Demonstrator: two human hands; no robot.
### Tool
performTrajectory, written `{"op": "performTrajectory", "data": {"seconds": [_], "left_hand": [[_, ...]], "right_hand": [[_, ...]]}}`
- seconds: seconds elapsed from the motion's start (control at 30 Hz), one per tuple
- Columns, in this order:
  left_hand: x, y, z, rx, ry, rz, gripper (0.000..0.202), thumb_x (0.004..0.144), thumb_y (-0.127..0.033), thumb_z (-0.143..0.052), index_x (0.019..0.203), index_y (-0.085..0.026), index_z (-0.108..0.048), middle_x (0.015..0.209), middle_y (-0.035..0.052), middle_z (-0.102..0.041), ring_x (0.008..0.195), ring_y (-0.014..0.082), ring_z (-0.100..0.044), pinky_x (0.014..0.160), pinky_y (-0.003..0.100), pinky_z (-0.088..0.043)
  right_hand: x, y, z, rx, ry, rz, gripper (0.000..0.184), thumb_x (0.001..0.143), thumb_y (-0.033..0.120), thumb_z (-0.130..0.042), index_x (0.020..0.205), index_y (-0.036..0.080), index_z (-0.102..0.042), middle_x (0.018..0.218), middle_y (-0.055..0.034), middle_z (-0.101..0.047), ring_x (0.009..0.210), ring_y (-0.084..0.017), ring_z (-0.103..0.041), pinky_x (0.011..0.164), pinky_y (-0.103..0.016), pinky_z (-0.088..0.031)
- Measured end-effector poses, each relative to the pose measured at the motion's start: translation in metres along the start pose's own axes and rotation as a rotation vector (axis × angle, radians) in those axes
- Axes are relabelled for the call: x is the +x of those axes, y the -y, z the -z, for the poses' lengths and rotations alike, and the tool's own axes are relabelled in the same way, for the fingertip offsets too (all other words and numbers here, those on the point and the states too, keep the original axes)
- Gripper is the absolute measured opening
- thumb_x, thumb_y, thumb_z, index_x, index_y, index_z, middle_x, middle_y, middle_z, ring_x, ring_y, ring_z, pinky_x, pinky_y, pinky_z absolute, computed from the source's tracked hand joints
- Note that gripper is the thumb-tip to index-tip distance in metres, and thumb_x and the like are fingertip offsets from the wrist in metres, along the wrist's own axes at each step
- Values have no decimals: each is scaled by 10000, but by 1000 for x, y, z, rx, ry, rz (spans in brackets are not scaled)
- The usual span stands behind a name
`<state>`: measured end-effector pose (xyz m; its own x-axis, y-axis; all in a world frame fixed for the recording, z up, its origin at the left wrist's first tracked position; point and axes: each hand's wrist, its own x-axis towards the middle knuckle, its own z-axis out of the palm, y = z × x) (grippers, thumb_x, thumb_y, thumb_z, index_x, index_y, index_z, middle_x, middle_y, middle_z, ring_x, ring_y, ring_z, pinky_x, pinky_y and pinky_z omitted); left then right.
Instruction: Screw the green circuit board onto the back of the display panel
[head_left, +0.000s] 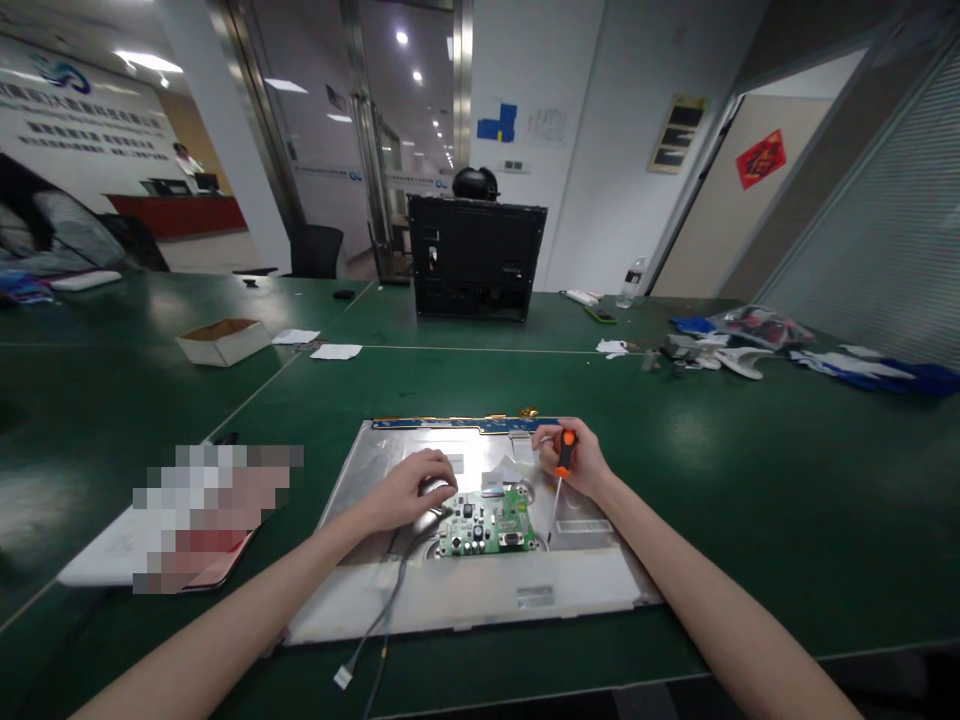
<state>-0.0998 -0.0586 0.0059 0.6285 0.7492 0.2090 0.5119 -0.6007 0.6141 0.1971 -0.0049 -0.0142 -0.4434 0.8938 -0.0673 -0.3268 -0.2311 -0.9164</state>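
Glass doors [315, 140] rise upper left of centre, beyond a green tabletop [750, 480]. At lower centre, the right hand [590, 463] grasps an orange-and-black screwdriver [566, 453]; the left hand [412, 488] curls beside a green circuit board [487, 522], grip unclear.

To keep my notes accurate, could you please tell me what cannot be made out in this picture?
All in the head view:
What the left hand may be gripping: hidden by the hand itself.
Whether the screwdriver's tip meets a screw: too small.
Print on the pale label: too small.
Lower end of the dark cable: cut off by the bottom edge.
Most of the white item: covered by pixelation.
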Motion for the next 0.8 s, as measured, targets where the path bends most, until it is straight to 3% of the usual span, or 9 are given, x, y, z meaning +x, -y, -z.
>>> {"op": "performTrajectory", "data": {"seconds": [0.13,0.27,0.47,0.6,0.8], "left_hand": [[5,2,-3,-16,-35,-20,210,891,-304,-500,850,-175,-660,887,55,-604,862,200,-551,808,319,-430],[9,7,-2,-123,-81,46,228,872,-330,-520,820,-155,-659,811,46,-623,771,179,-569,731,282,-438],[25,26,6,-31,-375,174,262,899,-291,-397,731,-163,-554,730,18,-578,707,169,-532,643,261,-391],[33,36,9,16,-378,163,269,888,-278,-394,653,-179,-477,654,-7,-509,645,160,-476,594,256,-340],[27,41,0,44,-419,152,233,865,-236,-417,641,-182,-447,642,-10,-479,628,154,-446,592,260,-326]], "right_hand": [[4,1,2,30,-41,5,404,774,474,-406,677,141,-614,366,46,-366,307,-82,-206,329,-227,-171],[11,7,-10,73,-71,-14,379,767,467,-429,639,151,-593,370,59,-339,310,-67,-155,314,-214,-118],[31,7,-38,157,-97,27,359,762,458,-440,604,165,-575,361,70,-294,319,-65,-148,305,-200,-120],[37,-1,-44,200,-96,60,344,754,459,-464,607,168,-573,370,81,-267,330,-64,-132,302,-192,-123],[34,-8,-34,227,-83,93,325,768,428,-475,615,161,-580,389,75,-277,345,-61,-137,307,-185,-152]]}}
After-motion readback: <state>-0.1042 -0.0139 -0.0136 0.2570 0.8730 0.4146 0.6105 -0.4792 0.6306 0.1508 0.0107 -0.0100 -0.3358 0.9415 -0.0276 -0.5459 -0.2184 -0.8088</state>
